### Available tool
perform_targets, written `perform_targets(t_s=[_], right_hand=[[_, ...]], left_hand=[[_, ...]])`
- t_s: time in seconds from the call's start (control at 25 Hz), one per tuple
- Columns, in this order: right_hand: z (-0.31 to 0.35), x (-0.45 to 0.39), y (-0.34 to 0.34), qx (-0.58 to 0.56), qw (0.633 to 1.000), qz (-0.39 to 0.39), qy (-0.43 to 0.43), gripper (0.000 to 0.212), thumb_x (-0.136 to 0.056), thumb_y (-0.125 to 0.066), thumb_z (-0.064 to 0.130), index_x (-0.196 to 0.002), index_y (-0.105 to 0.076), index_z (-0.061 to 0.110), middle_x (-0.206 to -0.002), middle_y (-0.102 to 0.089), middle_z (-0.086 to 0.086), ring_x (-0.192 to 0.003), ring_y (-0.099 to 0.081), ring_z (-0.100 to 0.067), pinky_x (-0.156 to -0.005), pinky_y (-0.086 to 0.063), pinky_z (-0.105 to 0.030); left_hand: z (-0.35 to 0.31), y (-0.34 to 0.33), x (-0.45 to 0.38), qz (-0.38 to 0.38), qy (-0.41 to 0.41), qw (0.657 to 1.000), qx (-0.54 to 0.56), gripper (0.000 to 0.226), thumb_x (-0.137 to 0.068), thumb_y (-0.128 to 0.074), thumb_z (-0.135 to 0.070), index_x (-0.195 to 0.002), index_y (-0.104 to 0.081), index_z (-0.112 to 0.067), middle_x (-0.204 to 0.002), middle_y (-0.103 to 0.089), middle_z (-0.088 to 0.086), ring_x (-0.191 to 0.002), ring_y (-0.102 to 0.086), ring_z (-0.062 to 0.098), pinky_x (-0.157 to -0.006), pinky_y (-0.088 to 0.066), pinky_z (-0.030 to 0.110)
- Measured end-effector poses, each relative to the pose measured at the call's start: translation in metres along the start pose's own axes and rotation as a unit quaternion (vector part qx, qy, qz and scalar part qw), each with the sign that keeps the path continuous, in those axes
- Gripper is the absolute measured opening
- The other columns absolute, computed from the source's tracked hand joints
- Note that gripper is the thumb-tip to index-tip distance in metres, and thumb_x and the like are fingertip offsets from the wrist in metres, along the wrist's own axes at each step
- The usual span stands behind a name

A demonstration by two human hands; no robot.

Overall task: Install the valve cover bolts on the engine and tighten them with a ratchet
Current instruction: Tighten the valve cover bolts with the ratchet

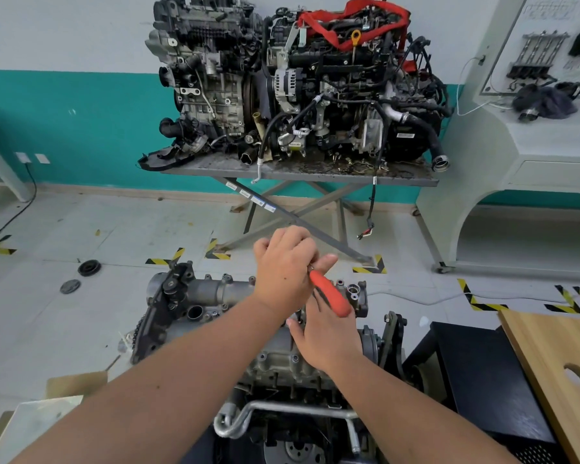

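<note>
The engine (201,296) stands low in front of me, its grey valve cover (278,360) facing up with bolt heads along its edge. A ratchet with an orange handle (332,294) slants above the cover's far end. My left hand (283,266) grips the ratchet's head end with curled fingers, thumb out to the right. My right hand (327,336) lies palm down on the cover just below, thumb spread. Its fingers reach straight under the orange handle, which hides their tips. I cannot make out any loose bolt.
A metal pipe (282,408) crosses the engine's near side. Right of it are a black box (482,373) and a wooden board (556,356) with a hole. Two more engines (292,78) sit on a scissor stand behind. Round parts (88,267) lie on the floor at left.
</note>
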State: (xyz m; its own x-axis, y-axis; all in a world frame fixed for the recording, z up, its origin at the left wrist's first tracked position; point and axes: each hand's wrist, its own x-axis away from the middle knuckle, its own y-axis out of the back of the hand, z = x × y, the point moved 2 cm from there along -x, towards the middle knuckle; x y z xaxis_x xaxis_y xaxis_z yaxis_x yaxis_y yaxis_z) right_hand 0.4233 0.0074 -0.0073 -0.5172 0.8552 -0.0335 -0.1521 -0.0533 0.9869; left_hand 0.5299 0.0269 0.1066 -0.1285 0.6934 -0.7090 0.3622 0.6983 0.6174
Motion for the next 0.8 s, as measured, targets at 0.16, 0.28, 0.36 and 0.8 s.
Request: perform_targets(t_s=[0.16, 0.28, 0.36, 0.8], right_hand=[[-0.003, 0.0, -0.007, -0.013, 1.0, 0.022, 0.015, 0.075, -0.093, -0.018, 0.059, -0.157, -0.015, 0.019, -0.166, -0.009, -0.001, -0.153, -0.004, -0.023, -0.12, -0.011, -0.054], [-0.003, -0.001, -0.008, -0.017, 0.999, 0.027, 0.017, 0.071, -0.096, -0.021, 0.059, -0.156, -0.018, 0.02, -0.167, -0.008, -0.004, -0.153, -0.002, -0.024, -0.12, -0.009, -0.054], [-0.003, -0.001, -0.009, -0.015, 0.999, 0.026, 0.016, 0.069, -0.097, -0.022, 0.06, -0.154, -0.021, 0.021, -0.167, -0.009, -0.004, -0.153, -0.002, -0.024, -0.119, -0.011, -0.055], [-0.002, -0.002, -0.007, -0.009, 0.999, 0.038, 0.017, 0.068, -0.098, -0.019, 0.062, -0.154, -0.023, 0.023, -0.167, -0.008, -0.004, -0.153, -0.001, -0.025, -0.118, -0.014, -0.056]], left_hand=[[-0.008, -0.01, 0.008, -0.028, 0.215, 0.919, 0.33, 0.025, -0.101, -0.039, -0.036, -0.1, -0.061, -0.025, -0.112, -0.061, -0.017, -0.108, -0.059, 0.002, -0.092, -0.045, 0.023], [-0.006, -0.013, 0.002, -0.062, 0.44, 0.769, 0.459, 0.028, -0.102, -0.044, -0.034, -0.093, -0.07, -0.029, -0.101, -0.073, -0.008, -0.09, -0.07, 0.006, -0.083, -0.05, 0.032], [0.0, -0.013, -0.006, -0.064, 0.523, 0.62, 0.581, 0.027, -0.102, -0.05, -0.029, -0.084, -0.069, -0.021, -0.094, -0.075, -0.002, -0.076, -0.072, 0.011, -0.076, -0.047, 0.029], [0.001, 0.02, -0.043, 0.349, 0.421, 0.803, 0.238, 0.007, -0.094, -0.054, -0.015, -0.09, -0.058, -0.012, -0.059, -0.064, 0.0, -0.054, -0.062, 0.015, -0.056, -0.042, 0.026]])
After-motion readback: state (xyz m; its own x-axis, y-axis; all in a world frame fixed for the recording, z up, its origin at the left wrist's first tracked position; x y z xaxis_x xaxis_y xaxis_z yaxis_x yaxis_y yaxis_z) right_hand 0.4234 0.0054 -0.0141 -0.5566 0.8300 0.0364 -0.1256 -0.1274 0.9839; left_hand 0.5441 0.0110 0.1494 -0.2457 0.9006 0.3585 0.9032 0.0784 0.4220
